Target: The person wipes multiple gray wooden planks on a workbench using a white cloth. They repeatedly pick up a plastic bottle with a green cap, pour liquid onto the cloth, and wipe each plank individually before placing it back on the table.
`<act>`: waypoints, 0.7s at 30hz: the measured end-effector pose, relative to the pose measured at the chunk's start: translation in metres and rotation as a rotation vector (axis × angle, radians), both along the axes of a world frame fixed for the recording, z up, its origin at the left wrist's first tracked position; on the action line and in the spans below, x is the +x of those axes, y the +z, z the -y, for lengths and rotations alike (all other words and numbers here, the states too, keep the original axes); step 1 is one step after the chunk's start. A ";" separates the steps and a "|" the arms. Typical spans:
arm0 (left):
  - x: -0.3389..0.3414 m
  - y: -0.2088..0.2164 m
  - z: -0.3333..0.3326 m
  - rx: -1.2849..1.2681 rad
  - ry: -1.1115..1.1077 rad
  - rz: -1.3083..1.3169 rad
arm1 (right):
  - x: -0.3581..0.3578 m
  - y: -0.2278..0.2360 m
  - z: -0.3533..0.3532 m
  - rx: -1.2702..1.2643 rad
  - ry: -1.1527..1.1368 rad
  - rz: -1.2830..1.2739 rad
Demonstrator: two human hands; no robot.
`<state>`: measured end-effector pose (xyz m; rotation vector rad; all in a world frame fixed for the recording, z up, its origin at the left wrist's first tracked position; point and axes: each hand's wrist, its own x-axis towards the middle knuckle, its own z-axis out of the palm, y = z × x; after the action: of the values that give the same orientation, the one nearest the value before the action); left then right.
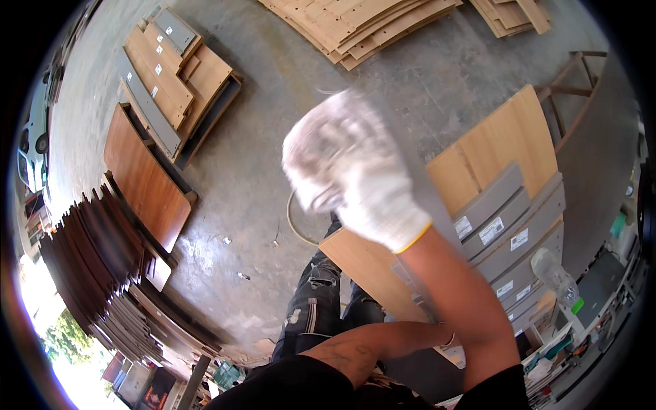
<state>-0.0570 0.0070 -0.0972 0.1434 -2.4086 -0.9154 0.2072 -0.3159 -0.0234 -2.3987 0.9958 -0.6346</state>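
My right hand (372, 188), in a white knitted glove with a yellow cuff edge, is raised in mid-view and smeared by motion. Its fingers look curled around a pale, stained, cloth-like bundle (326, 140), but glove and bundle blur together. Just behind the glove runs a long grey panel edge (425, 188). My left forearm (383, 342) crosses to the right beneath my right forearm, which hides the left hand. Beside the arms, grey panels (497, 220) with white labels lie over light wood boards (502, 143).
Stacked wood panels (167, 89) and a reddish-brown board (143, 178) lie on the left floor. Dark curved slats (96, 260) are piled nearer. More boards (355, 27) sit at the far side. A clear bottle (557, 277) with a green cap is at right.
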 end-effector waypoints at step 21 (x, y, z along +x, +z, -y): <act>-0.008 0.004 -0.004 0.004 0.016 0.020 | -0.069 0.035 -0.055 0.193 0.198 -0.115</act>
<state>-0.0652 0.0110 -0.0933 0.1743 -2.4204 -0.9153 0.1379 -0.2612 0.0113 -2.3440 0.8102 -0.3177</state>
